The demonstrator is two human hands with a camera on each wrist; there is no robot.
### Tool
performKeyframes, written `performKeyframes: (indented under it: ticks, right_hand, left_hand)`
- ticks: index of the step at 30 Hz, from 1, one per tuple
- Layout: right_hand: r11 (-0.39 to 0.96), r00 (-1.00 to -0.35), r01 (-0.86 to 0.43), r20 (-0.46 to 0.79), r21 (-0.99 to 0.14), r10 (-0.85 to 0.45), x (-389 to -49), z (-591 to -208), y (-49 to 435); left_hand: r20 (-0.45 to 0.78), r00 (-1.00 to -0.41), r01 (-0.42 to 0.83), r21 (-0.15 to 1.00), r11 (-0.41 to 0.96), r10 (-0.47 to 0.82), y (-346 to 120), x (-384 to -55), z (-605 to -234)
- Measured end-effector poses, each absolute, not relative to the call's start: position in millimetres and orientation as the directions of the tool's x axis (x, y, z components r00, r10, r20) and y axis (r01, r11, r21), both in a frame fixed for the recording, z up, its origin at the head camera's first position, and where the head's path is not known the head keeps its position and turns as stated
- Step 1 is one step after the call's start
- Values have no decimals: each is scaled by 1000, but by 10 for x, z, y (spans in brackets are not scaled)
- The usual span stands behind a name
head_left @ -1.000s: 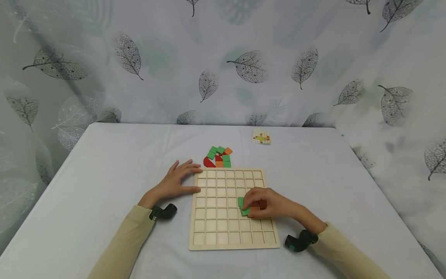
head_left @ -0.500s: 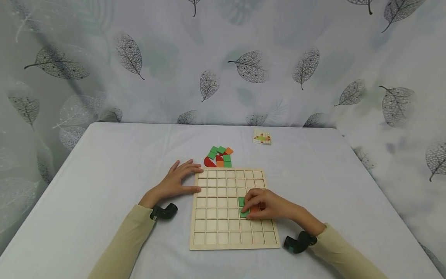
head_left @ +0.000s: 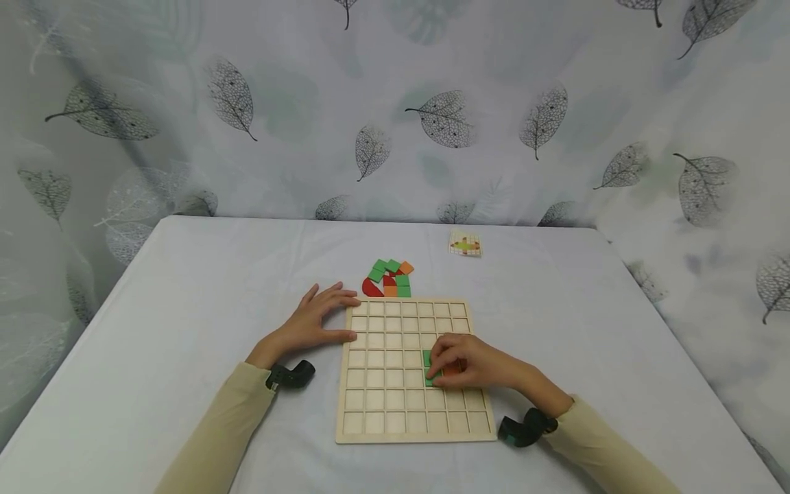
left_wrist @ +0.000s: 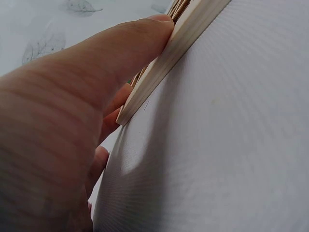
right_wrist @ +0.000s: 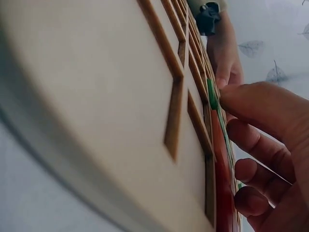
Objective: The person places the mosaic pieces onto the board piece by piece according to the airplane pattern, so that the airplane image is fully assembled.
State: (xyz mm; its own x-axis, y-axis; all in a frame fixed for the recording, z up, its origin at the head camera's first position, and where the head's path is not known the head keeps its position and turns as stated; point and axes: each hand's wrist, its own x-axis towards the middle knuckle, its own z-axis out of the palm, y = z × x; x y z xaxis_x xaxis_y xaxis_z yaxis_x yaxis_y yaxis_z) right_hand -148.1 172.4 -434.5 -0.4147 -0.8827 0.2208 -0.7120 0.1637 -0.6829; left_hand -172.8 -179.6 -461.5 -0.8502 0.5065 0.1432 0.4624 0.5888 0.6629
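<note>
A pale wooden grid board [head_left: 382, 438] lies on the white-covered table. My left hand [head_left: 305, 324] rests at its left edge, thumb and fingertips touching the frame and fingers spread. Over the board's right half, my right hand [head_left: 478, 362] has curled fingers, with the fingertips at a green square tile [head_left: 428, 382] that lies in a cell. In the right wrist view, the thumb touches that tile's raised green edge [right_wrist: 212, 94]. Another green tile [head_left: 426, 357] sits one cell farther back. Orange-red pieces [head_left: 453, 368] show under the right hand, partly hidden by it.
Behind the board lies a loose group of green, orange and red pieces [head_left: 402, 280], some overlapping. A small card [head_left: 465, 243] with a printed coloured pattern is near the table's back edge. Leaf-patterned fabric [head_left: 395, 103] hangs behind the table.
The nearer green tile was tilted under the right fingers and now lies straight in its cell. The right fingertips have shifted slightly on it. The left hand has stayed in place.
</note>
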Motion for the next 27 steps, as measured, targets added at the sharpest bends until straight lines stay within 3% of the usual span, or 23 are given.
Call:
performKeyframes:
  ticks: [5,13,18,27]
  right_hand:
    - [177,-462,-660,209,-730,-862,-1505,-4342,1724]
    - [136,-470,-692,300,-709,-830,-1568,-4368,1690]
    - [169,-502,-657,258,-735,-826,-1606,-4369,1670]
    - [183,-500,-647,230,-740,-835,-1658,-4329,1592]
  left_hand:
    - [152,-849,466,666,583,505,-1805,-1731,-4613]
    - [129,-852,453,668,591,508,-1795,-1719,-4592]
    - [132,-852,454,669,588,507,-1792,-1712,-4581]
    - [140,-849,460,669,584,509,-1795,-1729,-4612]
